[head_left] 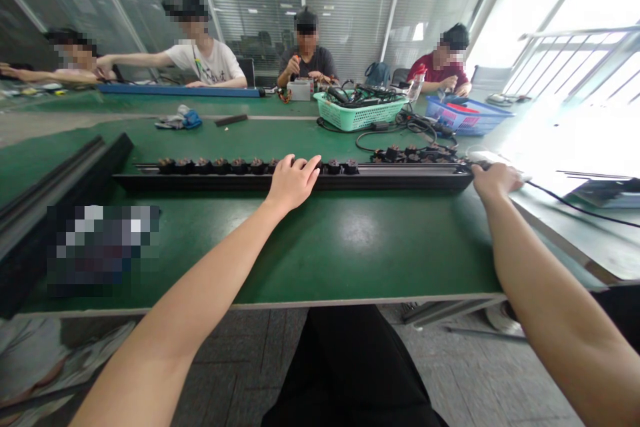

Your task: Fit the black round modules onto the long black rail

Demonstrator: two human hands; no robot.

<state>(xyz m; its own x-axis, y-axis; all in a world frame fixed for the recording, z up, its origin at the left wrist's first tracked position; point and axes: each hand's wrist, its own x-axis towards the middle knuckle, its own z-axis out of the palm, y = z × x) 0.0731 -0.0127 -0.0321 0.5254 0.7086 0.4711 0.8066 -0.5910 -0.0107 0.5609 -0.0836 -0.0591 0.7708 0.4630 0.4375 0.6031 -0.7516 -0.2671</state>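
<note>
Rail (220, 183), long and black, lies crosswise on green table (360, 253) before us, black modules (239, 165) lined up along it. Our left hand (293, 183) is over the modules, fingers slightly apart; our right hand (495, 179) is at the rail's right end, fingers mostly hidden. We can't tell whether either grips anything. Green basket (350, 117) stands beyond.

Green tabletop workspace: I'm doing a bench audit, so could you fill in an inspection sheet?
Surface: flat green tabletop, light reflecting off it.
Job's things: long black rail, row of small black parts along it.
Clutter: crumpled blue-and-grey bundle; mint-green perforated plastic basket of dark cords.
Hands: left hand over the row; right hand at the rail's right end, grip unclear.
Cables: thin black cable running rightward from beside that hand.
Surroundings: four people across the tabletop; glass partition behind.
</note>
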